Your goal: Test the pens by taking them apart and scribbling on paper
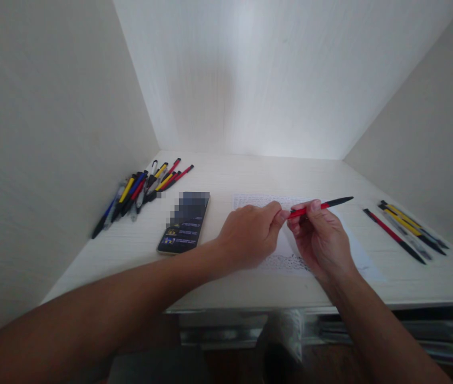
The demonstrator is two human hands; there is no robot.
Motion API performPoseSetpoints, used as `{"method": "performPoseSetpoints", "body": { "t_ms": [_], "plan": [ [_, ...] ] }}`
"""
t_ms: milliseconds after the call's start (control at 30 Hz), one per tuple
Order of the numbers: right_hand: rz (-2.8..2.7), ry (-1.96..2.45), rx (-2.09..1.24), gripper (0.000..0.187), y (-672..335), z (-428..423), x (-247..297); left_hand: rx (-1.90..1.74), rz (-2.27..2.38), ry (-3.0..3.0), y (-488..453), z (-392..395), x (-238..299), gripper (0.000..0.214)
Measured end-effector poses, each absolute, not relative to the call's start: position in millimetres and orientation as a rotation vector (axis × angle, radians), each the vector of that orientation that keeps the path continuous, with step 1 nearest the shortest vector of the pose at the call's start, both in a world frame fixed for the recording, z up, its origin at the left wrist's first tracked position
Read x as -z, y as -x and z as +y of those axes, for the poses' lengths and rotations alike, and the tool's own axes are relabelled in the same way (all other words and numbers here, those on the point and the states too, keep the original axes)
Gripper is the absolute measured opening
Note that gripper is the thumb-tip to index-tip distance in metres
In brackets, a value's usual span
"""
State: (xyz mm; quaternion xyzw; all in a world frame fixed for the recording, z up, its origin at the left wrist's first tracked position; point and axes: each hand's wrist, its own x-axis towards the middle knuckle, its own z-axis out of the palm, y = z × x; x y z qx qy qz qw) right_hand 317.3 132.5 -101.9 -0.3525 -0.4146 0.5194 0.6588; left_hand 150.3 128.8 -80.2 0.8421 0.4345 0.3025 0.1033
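Observation:
A red pen with a black end (339, 201) is held level above the sheets, its black end pointing right. Its red barrel is pinched between the thumb and fingers of my right hand (322, 240). The fingers of my left hand (250, 232) are closed at the pen's left end, so its tip is hidden there. Beneath both hands lie paper sheets covered in handwriting (286, 264). To the left of them rests a phone (184, 226) with its screen lit and partly blurred out.
A heap of pens (132, 192) in several colours lies by the left wall. On the right, a red and black pen (394, 236) lies beside a small row of yellow and clear pens (414, 226). Walls (250, 80) enclose the white desk (218, 290) at the back and sides.

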Motion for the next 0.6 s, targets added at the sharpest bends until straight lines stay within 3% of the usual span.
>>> {"method": "performPoseSetpoints", "body": {
  "t_ms": [200,333,600],
  "plan": [
    [-0.697,0.718,-0.928,0.029,-369.8,138.2,104.0,-1.026,1.447,-2.421,-144.1,136.4,75.5,0.043],
    [-0.984,0.793,-0.876,0.040,-369.4,124.2,108.6,-0.750,1.470,-2.689,-140.2,149.3,87.1,0.039],
    [-1.262,1.137,-0.749,0.038,-352.7,112.8,126.3,-0.193,1.585,-2.907,-121.0,172.1,94.4,0.034]
  ]
}}
